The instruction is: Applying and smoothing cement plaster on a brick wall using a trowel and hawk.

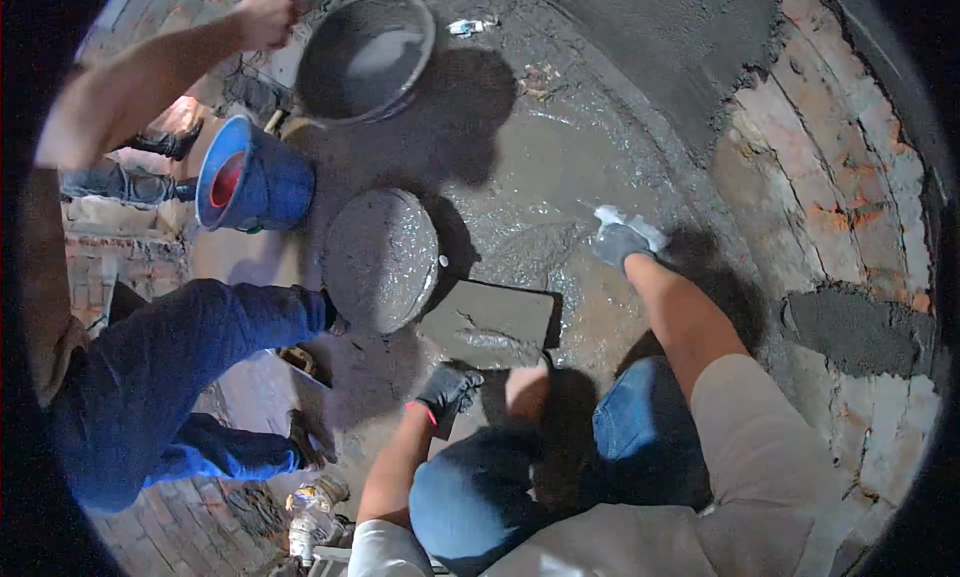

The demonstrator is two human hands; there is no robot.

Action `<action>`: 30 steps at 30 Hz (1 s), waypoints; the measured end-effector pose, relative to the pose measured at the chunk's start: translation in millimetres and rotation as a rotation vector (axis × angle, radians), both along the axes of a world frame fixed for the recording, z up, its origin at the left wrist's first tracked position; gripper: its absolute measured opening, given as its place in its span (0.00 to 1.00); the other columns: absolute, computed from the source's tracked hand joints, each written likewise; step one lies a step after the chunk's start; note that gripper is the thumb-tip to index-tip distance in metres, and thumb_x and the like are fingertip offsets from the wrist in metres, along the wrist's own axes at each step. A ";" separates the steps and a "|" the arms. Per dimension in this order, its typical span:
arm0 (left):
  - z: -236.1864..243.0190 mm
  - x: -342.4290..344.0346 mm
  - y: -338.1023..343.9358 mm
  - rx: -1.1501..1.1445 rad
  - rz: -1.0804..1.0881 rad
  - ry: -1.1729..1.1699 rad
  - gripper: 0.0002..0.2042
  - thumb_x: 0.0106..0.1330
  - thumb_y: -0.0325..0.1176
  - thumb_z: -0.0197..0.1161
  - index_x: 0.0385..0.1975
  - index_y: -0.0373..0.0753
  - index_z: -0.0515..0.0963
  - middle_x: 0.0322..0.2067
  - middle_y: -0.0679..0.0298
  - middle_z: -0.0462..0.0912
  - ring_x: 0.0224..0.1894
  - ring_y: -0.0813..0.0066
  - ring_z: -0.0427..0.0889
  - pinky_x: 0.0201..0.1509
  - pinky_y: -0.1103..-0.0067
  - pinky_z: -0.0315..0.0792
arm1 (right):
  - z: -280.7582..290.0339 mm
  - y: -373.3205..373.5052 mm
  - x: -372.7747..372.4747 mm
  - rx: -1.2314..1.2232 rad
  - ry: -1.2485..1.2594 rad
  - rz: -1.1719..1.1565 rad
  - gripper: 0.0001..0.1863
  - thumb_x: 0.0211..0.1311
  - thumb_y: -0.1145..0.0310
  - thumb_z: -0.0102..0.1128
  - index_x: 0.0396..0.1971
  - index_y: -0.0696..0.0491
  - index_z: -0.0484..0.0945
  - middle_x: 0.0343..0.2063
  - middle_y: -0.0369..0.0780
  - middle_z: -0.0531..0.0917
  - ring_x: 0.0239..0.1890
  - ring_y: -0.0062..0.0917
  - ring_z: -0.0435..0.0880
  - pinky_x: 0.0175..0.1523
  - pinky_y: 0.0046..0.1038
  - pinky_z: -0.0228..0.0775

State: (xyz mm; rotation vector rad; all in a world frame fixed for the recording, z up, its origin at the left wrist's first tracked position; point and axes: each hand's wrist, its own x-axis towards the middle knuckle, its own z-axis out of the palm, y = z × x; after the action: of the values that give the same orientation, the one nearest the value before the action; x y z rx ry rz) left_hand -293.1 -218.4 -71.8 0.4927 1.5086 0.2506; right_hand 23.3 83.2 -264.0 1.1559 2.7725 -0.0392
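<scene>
My right hand [622, 243], in a grey glove, reaches out over the wet grey floor with its fingers closed. A white object [632, 225] shows at its fingers, its kind unclear. Nearer to me, my left hand [447, 389] wears a dark glove with a red cuff and has its fingers curled. It is at the near left corner of a flat, squarish grey board [495, 317]; what lies inside the fingers is hidden. A streak of wet mortar [497, 342] lies on the board. Just beyond the board stands a round bucket [382, 260] filled to the top with wet mortar.
A co-worker in blue jeans [190, 347] is at the left, one hand [268, 19] beside a black basin [365, 62]. A blue bucket [270, 182] with a red container [227, 180] inside stands nearby. Partly plastered brick wall [820, 157] curves along the right. Bottles [310, 522] stand at lower left.
</scene>
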 end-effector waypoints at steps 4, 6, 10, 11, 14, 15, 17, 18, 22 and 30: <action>-1.4 -47.0 -58.0 -0.067 0.047 0.051 0.09 0.56 0.34 0.60 0.30 0.35 0.76 0.18 0.67 0.74 0.12 0.79 0.69 0.13 0.82 0.64 | 52.0 10.6 -39.9 -0.057 -0.001 0.472 0.09 0.51 0.67 0.54 0.25 0.52 0.82 0.21 0.34 0.81 0.22 0.24 0.79 0.27 0.29 0.70; -29.6 -76.7 -95.6 -0.094 0.049 0.083 0.11 0.54 0.34 0.61 0.33 0.34 0.77 0.21 0.64 0.77 0.13 0.79 0.70 0.13 0.81 0.64 | 75.0 14.1 -53.3 -0.075 -0.018 0.714 0.09 0.51 0.67 0.54 0.26 0.53 0.82 0.19 0.35 0.81 0.19 0.25 0.77 0.24 0.30 0.69; -86.7 -61.6 -55.4 -0.150 0.166 -0.092 0.11 0.53 0.34 0.61 0.33 0.36 0.78 0.23 0.65 0.79 0.12 0.79 0.70 0.12 0.80 0.61 | 4.5 6.5 -8.0 0.406 -0.479 0.580 0.04 0.39 0.69 0.60 0.11 0.48 0.77 0.10 0.30 0.72 0.13 0.18 0.70 0.18 0.25 0.62; -81.1 -70.3 -51.9 -0.117 -0.023 0.043 0.11 0.53 0.35 0.61 0.33 0.36 0.78 0.23 0.66 0.79 0.15 0.79 0.71 0.14 0.79 0.63 | 19.6 -13.7 -45.3 0.202 -0.445 0.536 0.03 0.42 0.69 0.58 0.17 0.50 0.79 0.14 0.32 0.76 0.16 0.22 0.74 0.20 0.28 0.65; -70.2 -49.2 5.0 0.149 -0.166 0.195 0.13 0.53 0.39 0.60 0.29 0.35 0.79 0.24 0.61 0.82 0.24 0.71 0.78 0.25 0.75 0.69 | 62.7 -52.1 -61.7 0.224 -0.073 0.326 0.06 0.45 0.71 0.56 0.14 0.50 0.78 0.13 0.32 0.76 0.14 0.19 0.73 0.17 0.28 0.62; -104.5 -78.5 -6.4 0.247 -0.647 0.335 0.14 0.54 0.41 0.58 0.28 0.35 0.79 0.30 0.56 0.82 0.32 0.60 0.79 0.34 0.72 0.71 | 67.2 -66.8 -94.6 0.199 -0.095 0.310 0.06 0.47 0.72 0.55 0.15 0.51 0.79 0.13 0.32 0.76 0.14 0.19 0.73 0.18 0.28 0.63; -143.8 -72.7 8.3 0.494 -0.914 0.450 0.14 0.54 0.44 0.55 0.29 0.39 0.79 0.32 0.56 0.81 0.35 0.54 0.78 0.38 0.67 0.71 | 57.5 -82.2 -108.3 0.374 -0.274 0.546 0.07 0.50 0.73 0.52 0.18 0.52 0.79 0.16 0.33 0.78 0.17 0.19 0.75 0.21 0.28 0.66; -136.0 -63.0 20.1 0.326 -0.744 0.388 0.14 0.54 0.44 0.54 0.29 0.40 0.79 0.32 0.56 0.81 0.35 0.54 0.78 0.39 0.67 0.71 | 74.8 -86.7 -126.2 0.774 -0.853 0.953 0.09 0.51 0.70 0.50 0.20 0.53 0.80 0.19 0.38 0.81 0.21 0.24 0.79 0.27 0.30 0.70; -133.1 -35.6 58.8 0.595 -0.759 0.397 0.14 0.47 0.42 0.63 0.25 0.36 0.78 0.21 0.50 0.78 0.23 0.55 0.75 0.31 0.67 0.68 | 54.6 -108.5 -120.5 -0.049 -0.187 0.382 0.13 0.49 0.63 0.49 0.20 0.53 0.81 0.22 0.46 0.81 0.25 0.35 0.80 0.31 0.36 0.70; -185.1 -25.1 15.6 0.514 -0.298 0.247 0.14 0.52 0.37 0.65 0.27 0.31 0.74 0.23 0.59 0.77 0.24 0.71 0.76 0.27 0.74 0.70 | 89.5 -140.1 -143.8 -0.340 -0.093 0.184 0.09 0.46 0.63 0.54 0.20 0.52 0.78 0.21 0.43 0.80 0.26 0.36 0.79 0.32 0.36 0.69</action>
State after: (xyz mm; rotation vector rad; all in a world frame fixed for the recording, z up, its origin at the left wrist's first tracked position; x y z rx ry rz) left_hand -318.3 -202.8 -256.9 1.1837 1.5813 0.3542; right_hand -120.6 -56.9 -174.6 0.7956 2.6405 -0.4090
